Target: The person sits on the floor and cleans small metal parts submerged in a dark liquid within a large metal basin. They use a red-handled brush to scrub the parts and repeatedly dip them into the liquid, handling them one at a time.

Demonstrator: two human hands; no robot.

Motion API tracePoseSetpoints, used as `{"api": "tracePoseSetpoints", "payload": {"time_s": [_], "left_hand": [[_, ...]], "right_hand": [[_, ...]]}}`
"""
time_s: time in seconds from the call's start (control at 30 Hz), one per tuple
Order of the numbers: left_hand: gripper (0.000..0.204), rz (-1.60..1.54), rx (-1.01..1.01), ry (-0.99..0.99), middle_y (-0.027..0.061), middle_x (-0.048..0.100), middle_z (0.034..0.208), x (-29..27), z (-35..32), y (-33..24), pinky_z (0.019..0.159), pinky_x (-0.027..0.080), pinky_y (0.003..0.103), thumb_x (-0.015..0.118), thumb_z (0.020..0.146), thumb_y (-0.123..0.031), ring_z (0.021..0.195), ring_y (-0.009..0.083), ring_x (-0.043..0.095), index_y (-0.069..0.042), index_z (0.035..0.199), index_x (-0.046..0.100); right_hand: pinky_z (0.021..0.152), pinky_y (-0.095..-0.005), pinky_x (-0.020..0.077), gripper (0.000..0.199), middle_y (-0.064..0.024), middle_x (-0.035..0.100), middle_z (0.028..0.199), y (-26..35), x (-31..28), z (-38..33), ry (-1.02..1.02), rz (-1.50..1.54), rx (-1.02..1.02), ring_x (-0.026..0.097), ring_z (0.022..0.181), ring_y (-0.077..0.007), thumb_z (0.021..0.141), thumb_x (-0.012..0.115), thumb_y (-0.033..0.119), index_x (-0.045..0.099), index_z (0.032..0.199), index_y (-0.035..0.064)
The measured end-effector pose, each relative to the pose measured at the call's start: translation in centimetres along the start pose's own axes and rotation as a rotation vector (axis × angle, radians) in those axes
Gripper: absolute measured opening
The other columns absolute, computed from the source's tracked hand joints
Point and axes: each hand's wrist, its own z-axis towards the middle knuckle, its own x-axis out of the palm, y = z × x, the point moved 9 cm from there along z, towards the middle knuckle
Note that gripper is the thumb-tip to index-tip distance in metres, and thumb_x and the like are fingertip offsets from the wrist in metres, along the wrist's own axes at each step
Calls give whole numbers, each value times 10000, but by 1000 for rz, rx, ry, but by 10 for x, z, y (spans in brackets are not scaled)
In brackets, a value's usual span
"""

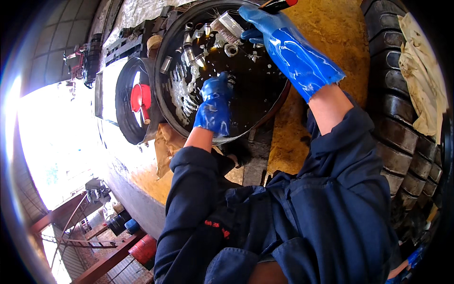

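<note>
My left hand [215, 90], in a blue rubber glove, is low over the dark liquid in a large round pan [160, 90]. Its fingers are closed, and a shiny bit of a small metal part [231, 81] shows at their right side; most of it is hidden. At the pan's far edge, my right hand [267, 26], in a wet blue glove, grips a paint brush [230, 23] with pale bristles, a silver ferrule and a black, red-tipped handle. Several metal sleeves [188, 56] stand and lie around the brush. One metal ring [231, 49] lies below the bristles.
To the left, a smaller round pan [124, 102] holds a red scoop [140, 99]. Brown paper or cloth [168, 146] lies by the big pan. Heavy dark track links [392, 94] line the right side, with a stained cloth [418, 71] on them. Another person's blue glove [416, 255] shows lower right.
</note>
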Motion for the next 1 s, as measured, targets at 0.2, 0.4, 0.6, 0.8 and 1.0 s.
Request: {"api": "tracePoseSetpoints", "payload": {"time_s": [0.2,0.4,0.6,0.8,1.0], "left_hand": [[303,-927,87,-219,73,785,966,29,3,69,805,590,317,829,838,-155,878,163,733,-113,1132,767],[267,-1203,-11,-153,57,783,960,37,-29,95,780,586,288,788,857,-85,853,136,717,-74,1123,762],[267,-1360,-87,-109,59,783,967,48,-65,123,781,587,289,784,855,-81,855,138,718,-77,1121,764],[267,-1443,-158,-76,60,783,974,60,-100,150,783,588,289,779,852,-77,857,141,720,-80,1119,765],[267,-1476,-158,-7,61,784,982,70,-103,148,784,589,290,775,850,-73,859,143,722,-83,1116,766]], "right_hand": [[832,-366,503,635,-116,712,870,1,17,-14,48,-6,16,657,822,-192,961,603,618,738,1122,19],[827,-365,500,651,-118,709,863,-11,56,-55,229,-105,107,653,812,-192,959,602,633,737,1130,20],[901,-478,527,499,-212,740,981,-24,126,-106,515,-423,58,708,974,-358,989,572,557,730,1190,128],[862,-407,541,519,-141,738,868,-76,134,-81,507,-670,221,727,860,-258,942,582,586,711,1010,88],[855,-370,539,603,-99,728,860,-106,163,-82,607,-389,219,697,844,-224,929,624,639,733,1066,63]]}}
